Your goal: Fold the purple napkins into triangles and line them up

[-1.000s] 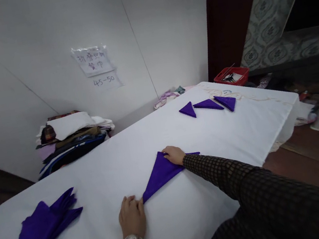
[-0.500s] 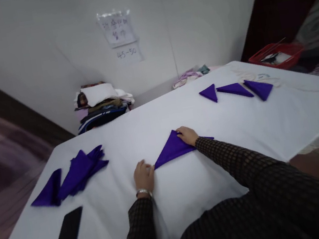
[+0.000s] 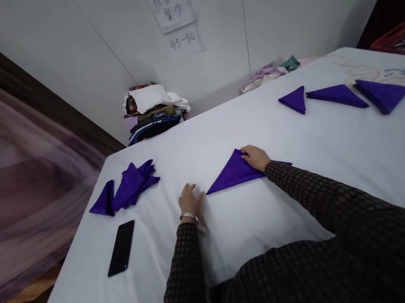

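Observation:
A purple cloth napkin (image 3: 229,172), folded into a triangle, lies on the white-covered table (image 3: 239,223) in front of me. My right hand (image 3: 256,156) is closed on it near its top point, and my forearm hides part of its right side. My left hand (image 3: 190,199), with a bracelet at the wrist, rests on the cloth just beside the napkin's left corner. Its fingers are apart and hold nothing.
A loose heap of purple napkins (image 3: 132,185) and a black phone (image 3: 121,248) lie on the left. Folded purple napkins (image 3: 337,96) sit at the far right. Stacked clothes (image 3: 154,110) and a papered wall stand behind; a red basket (image 3: 402,39) is at right.
The camera view has turned left and down, so everything sits farther right and higher. My left hand has drawn slightly away from the napkin's corner; my right hand stays on it.

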The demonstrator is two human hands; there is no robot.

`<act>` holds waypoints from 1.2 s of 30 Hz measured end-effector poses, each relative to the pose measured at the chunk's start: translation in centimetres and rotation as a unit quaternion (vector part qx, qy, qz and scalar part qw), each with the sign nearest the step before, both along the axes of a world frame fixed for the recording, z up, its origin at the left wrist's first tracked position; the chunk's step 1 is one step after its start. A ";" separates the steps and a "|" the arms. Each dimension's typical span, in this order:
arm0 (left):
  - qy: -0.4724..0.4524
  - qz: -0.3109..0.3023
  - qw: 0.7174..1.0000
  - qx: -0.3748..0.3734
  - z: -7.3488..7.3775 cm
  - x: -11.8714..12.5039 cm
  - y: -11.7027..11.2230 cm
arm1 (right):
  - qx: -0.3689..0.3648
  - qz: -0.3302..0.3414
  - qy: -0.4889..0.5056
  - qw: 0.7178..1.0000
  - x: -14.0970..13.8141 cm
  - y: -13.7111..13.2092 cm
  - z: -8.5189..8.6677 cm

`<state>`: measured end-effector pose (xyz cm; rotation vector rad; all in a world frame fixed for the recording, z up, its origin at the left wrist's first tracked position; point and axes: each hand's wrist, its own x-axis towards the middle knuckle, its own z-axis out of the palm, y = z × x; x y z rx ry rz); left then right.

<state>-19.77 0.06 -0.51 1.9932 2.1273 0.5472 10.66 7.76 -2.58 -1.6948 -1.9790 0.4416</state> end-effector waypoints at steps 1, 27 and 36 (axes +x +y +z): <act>0.003 0.002 1.000 0.015 0.4 0.9 0.0 | 0.000 0.000 0.000 1.000 0.0 0.0 0.0; 0.132 -0.277 0.951 -0.047 0.8 15.6 5.9 | 0.001 -0.012 0.024 1.000 -0.4 0.3 0.7; 0.170 -0.291 0.940 -0.044 -0.9 15.4 7.4 | 0.006 -0.027 0.027 0.999 -0.9 1.1 1.2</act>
